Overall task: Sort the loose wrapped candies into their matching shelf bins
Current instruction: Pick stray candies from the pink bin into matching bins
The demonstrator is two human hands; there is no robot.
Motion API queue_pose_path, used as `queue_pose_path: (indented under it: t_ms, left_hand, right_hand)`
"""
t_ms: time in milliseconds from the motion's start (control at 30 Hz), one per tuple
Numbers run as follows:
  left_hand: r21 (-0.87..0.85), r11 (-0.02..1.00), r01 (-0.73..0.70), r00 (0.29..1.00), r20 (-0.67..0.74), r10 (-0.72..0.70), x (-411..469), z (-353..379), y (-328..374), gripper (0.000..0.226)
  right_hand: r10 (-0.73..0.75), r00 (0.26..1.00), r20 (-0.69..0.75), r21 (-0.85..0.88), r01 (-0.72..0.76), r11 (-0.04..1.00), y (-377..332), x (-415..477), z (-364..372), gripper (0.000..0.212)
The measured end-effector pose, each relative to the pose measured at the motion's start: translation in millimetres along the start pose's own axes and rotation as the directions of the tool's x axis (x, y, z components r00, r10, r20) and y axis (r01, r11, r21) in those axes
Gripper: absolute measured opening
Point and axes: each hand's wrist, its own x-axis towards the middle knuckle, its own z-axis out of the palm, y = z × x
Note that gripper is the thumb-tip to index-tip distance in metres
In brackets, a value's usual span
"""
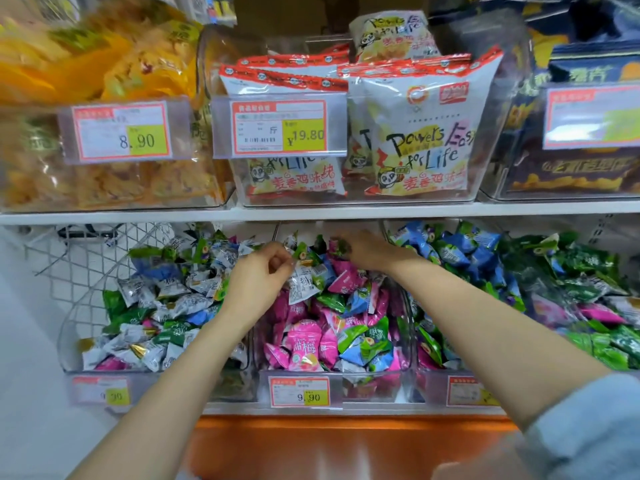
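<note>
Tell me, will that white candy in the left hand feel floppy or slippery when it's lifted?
Probably light: the left hand holds the white candy with a mere pinch. Its crinkled wrapper ends likely flop, while the puffed middle looks firmer. The glossy wrapper may be a bit slippery.

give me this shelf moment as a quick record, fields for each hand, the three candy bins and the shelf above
left hand: grips white candies above the middle bin, near its left edge
right hand: fingers down among candies at the middle bin's back; grip unclear
left bin: mostly white, some green, blue, pink
middle bin: mostly pink, with green and blue strays; tag reads 9.90
right bin: blue and green, a few pink
shelf above: snack bags in clear bins
</note>
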Motion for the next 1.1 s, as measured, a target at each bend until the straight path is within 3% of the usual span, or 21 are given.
queue_pose_path:
  t_ms: [167,233,333,400,467,567,667,733,833,900,1000,1100]
  left_hand:
    - [-0.181,0.980,0.080,0.997,0.025,-0.076,3,-4,-2,0.009]
    - [-0.282,0.953,0.106,0.994,0.031,-0.102,3,-7,-1,0.014]
    - [-0.356,0.926,0.128,0.991,0.016,-0.131,2,-14,-1,0.016]
    - [-0.335,0.935,0.118,0.990,-0.028,-0.135,0,-22,-4,0.009]
    - [-0.290,0.952,0.100,0.986,-0.100,-0.134,-1,-36,-11,0.005]
    - [-0.158,0.985,0.067,0.971,-0.215,-0.100,-6,-59,-28,0.008]
    - [-0.008,0.998,0.063,0.966,-0.250,-0.063,-11,-71,-45,0.012]
    - [0.018,0.997,0.082,0.970,-0.229,-0.075,-12,-73,-53,0.012]
    - [0.131,0.988,0.083,0.995,-0.073,-0.074,-13,-71,-65,0.015]
    - [0.181,0.979,0.090,0.996,-0.009,-0.090,-14,-73,-68,0.020]
    - [0.213,0.974,0.082,0.996,-0.037,-0.076,-13,-75,-67,0.022]
    - [0.235,0.971,0.054,0.998,-0.048,-0.044,-11,-72,-60,0.023]
  right_hand:
    - [0.090,0.975,-0.205,0.007,-0.090,0.996,-8,-9,-3,0.029]
    - [0.124,0.960,-0.250,0.114,-0.098,0.989,-20,-21,-12,0.039]
    - [0.264,0.946,-0.185,0.369,-0.182,0.911,-44,-42,-22,0.075]
    - [0.277,0.957,-0.084,0.569,-0.182,0.802,-58,-50,-21,0.073]
    - [0.188,0.982,-0.028,0.753,-0.103,0.650,-70,-49,-14,0.052]
    - [0.119,0.993,-0.024,0.813,-0.049,0.580,-87,-40,-2,0.029]
    - [0.049,0.999,-0.014,0.851,-0.014,0.524,-110,-31,11,0.025]
    - [0.061,0.998,-0.007,0.828,-0.028,0.560,-122,-24,20,0.028]
    - [0.072,0.996,-0.055,0.592,-0.026,0.806,-129,-12,31,0.028]
    - [0.041,0.997,-0.069,0.461,-0.004,0.888,-129,-12,34,0.022]
    - [0.010,0.995,-0.095,0.310,0.020,0.950,-126,-16,36,0.022]
    - [-0.008,0.993,-0.120,0.335,0.048,0.941,-119,-23,33,0.020]
